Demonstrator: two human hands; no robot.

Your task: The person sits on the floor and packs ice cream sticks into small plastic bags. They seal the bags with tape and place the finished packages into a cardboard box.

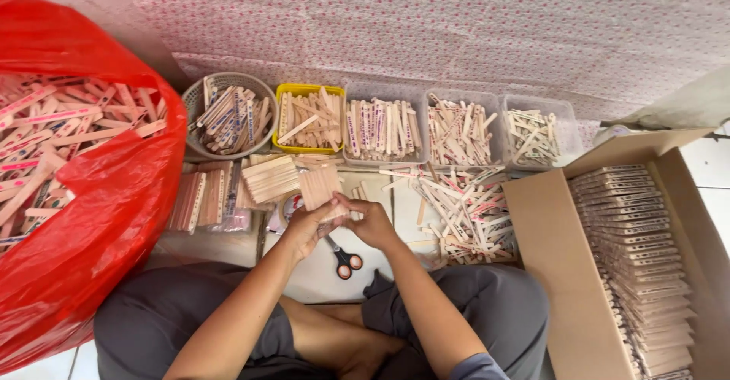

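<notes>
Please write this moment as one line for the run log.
left hand: holds bundle of flat wooden sticks | right hand: on same bundle | black-and-orange scissors: on floor below

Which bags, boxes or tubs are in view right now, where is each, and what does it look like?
Red plastic bag: far left, open, full of wooden sticks.
Round grey basket: by the wall, left.
Yellow tub: beside the basket, rectangular.
Three clear tubs: in a row to the right.
Cardboard box: right, brown, open, holding stacked sticks.
</notes>
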